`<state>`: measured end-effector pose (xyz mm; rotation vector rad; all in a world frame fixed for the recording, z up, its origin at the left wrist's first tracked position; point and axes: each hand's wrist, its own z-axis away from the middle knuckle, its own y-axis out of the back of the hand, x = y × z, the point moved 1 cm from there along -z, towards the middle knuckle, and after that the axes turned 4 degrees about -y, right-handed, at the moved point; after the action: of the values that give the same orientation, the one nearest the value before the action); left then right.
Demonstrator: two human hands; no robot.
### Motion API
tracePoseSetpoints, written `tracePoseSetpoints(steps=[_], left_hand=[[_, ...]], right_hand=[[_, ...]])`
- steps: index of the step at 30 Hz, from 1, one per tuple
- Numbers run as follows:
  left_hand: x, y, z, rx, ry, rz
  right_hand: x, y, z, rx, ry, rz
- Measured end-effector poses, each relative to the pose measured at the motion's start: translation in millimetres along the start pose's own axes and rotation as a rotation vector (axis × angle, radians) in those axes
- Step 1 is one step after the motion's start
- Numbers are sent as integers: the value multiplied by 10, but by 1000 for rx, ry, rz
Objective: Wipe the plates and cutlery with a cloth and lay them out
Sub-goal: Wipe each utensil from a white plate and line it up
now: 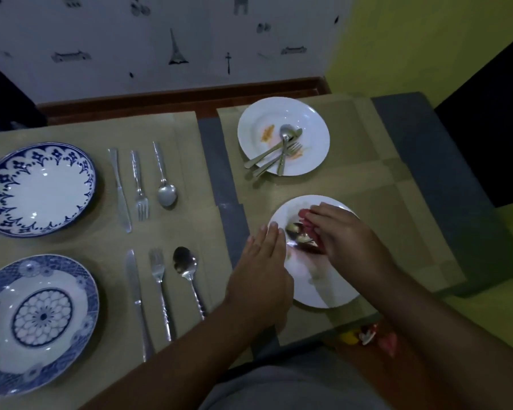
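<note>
Head view: the right hand point(345, 232) presses a red cloth point(307, 224) onto a spoon point(296, 232) lying on the near white plate point(314, 288), its grip closed down over the cloth. The left hand point(264, 261) lies flat on the plate's left rim, fingers straight and together, holding nothing. Smears show on the plate below the cloth. The plate sits on a tan placemat point(376, 184) at the right of the bench point(216, 161).

Beyond it on the same mat stands a second white plate point(311, 128), marked with orange residue and carrying a loose pile of used cutlery point(279, 152), spoons and a fork with handles pointing down-left over the rim.

To the left, two place settings are laid out on another placemat point(187, 232). The far one has a blue-rimmed floral plate point(39, 189) with a knife point(119, 190), fork point(139, 184) and spoon point(164, 176) side by side to its right. The near one has a blue patterned plate point(36, 321) with a knife point(137, 300), fork point(160, 291) and spoon point(188, 279) set the same way. A patterned wall point(160, 42) rises behind the bench.
</note>
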<state>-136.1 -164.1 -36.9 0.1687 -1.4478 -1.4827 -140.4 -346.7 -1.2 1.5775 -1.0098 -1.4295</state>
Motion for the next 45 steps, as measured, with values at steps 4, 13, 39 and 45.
tracePoseSetpoints(steps=[4,13,39,45], left_hand=[[423,-233,-91,-23,55,6],[1280,-507,-521,245,959,1238],[1334,-774,-1051,420,1211,1847],[1261,-822,-1091,366,1205,1830]], right_hand=[[390,148,109,-40,54,-34],[1082,358,230,-95,271,-179],[1402,203,214,-346,293,-285],[1445,145,216,-367,262,-270]])
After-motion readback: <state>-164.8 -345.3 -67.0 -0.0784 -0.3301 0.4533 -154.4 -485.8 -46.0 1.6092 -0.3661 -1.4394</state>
